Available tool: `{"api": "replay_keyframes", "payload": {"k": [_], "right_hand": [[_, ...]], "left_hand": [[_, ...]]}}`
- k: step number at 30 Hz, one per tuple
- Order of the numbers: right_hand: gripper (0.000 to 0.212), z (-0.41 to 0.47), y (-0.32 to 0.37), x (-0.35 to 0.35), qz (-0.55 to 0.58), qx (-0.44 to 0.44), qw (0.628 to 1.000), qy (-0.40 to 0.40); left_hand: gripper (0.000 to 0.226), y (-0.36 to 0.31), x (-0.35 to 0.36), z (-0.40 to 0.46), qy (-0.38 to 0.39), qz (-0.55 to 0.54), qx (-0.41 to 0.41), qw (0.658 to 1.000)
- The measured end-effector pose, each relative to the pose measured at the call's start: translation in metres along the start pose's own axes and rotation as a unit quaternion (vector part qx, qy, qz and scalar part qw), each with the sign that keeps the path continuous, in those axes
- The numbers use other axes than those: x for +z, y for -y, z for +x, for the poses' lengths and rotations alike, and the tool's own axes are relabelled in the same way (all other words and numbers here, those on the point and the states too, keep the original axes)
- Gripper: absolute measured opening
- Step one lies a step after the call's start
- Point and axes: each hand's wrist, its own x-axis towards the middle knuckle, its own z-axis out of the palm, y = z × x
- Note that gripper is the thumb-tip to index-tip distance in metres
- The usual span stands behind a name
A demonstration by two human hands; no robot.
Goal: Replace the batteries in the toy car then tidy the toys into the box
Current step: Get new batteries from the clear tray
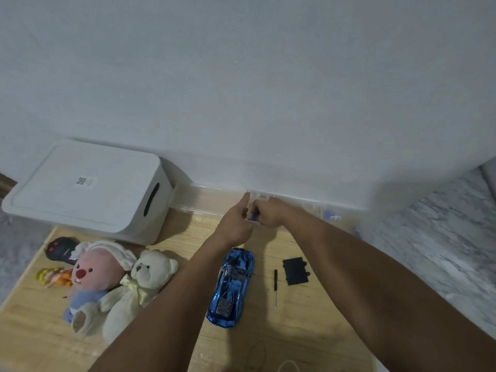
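Far to the left of my hands sits the one white box [88,189], lid on, against the wall; nearer me on that side lie one black remote [60,249], one small yellow figure [53,276] and two soft toys, a pink one [92,280] and a white bear [139,288]; all wait on the wooden tabletop [40,331].

My left hand [237,224] reaches forward with the forefinger straight, its tip touching the rim of a clear plastic case [214,201] that runs along the wall; that hand holds nothing. Just to its right my right hand [269,213] has its fingers curled round something small and blue [253,217]; I judge it a battery or its wrapper out of the case, but it is too small to tell.

The one blue toy car [233,287] lies behind both hands, towards me, between my forearms; its long axis runs away from me, tilted a little to the right, and a dark square opening shows at its near end. My left hand is the nearer to it, though the right carries the blue thing, so I judge the right must draw back and leftward.

To the right of the car lie one screwdriver [275,288], pointing along the same line, and one black cover [295,271], just beyond it.
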Motion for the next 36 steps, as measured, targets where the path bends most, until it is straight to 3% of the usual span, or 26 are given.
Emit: {"api": "replay_keyframes", "payload": {"k": [9, 17, 26, 36], "right_hand": [[0.034, -0.012, -0.002, -0.006, 0.078, 0.002, 0.996, 0.053], [0.025, -0.026, -0.016, -0.004, 0.060, 0.032, 0.998, -0.020], [0.031, -0.046, -0.034, 0.021, -0.083, 0.097, 0.976, -0.178], [0.027, -0.040, -0.046, 0.022, -0.064, 0.138, 0.977, -0.151]], "left_hand": [[0.083, 0.004, 0.001, 0.005, 0.011, 0.006, 0.000, 1.000], [0.089, 0.010, 0.005, 0.007, 0.009, 0.021, -0.002, 1.000], [0.087, 0.010, 0.009, 0.006, -0.004, 0.036, -0.005, 0.999], [0.088, 0.007, 0.007, 0.008, 0.005, 0.028, -0.006, 1.000]]}}
